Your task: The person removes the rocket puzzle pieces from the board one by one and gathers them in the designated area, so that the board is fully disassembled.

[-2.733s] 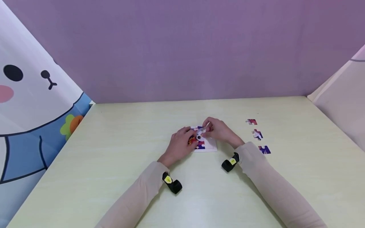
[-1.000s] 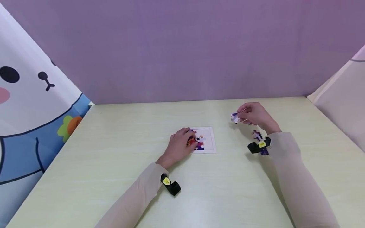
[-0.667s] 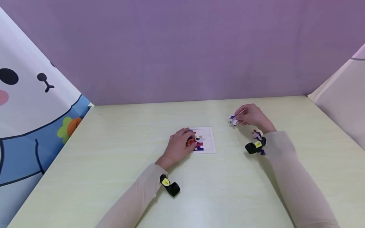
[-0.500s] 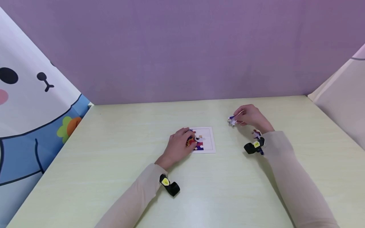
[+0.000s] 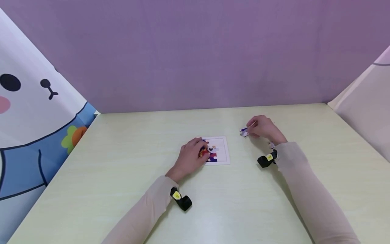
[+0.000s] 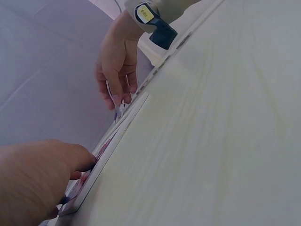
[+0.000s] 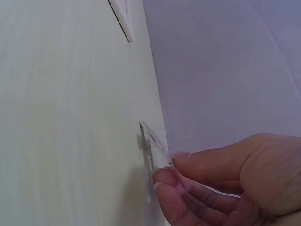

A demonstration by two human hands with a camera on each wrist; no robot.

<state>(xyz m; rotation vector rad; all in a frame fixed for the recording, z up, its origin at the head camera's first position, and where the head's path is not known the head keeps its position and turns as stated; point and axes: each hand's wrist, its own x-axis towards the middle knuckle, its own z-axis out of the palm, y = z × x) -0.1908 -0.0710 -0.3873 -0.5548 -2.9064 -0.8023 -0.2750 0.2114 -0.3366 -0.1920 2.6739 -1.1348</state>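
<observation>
Centre of the head view: left hand (image 5: 189,156) rests over the left part of the puzzle tray (image 5: 223,152), thumb and forefinger spread apart; same place as a second ago. Placed pieces (image 5: 212,157) show beside the thumb; the tray's right strip is bare.

Right of centre: white-and-purple piece (image 5: 243,132), clear of the tray. Change over the last second: it has shifted left and a little lower, so the gap to the tray narrows. Judged: being brought over, not yet fitted.

Right hand (image 5: 264,128) holds it by one edge, grip narrow, thumb against fingers.

Farther right: loose piece (image 5: 271,145) on the desk (image 5: 237,203), partly hidden by the sleeve (image 5: 304,183).
</observation>
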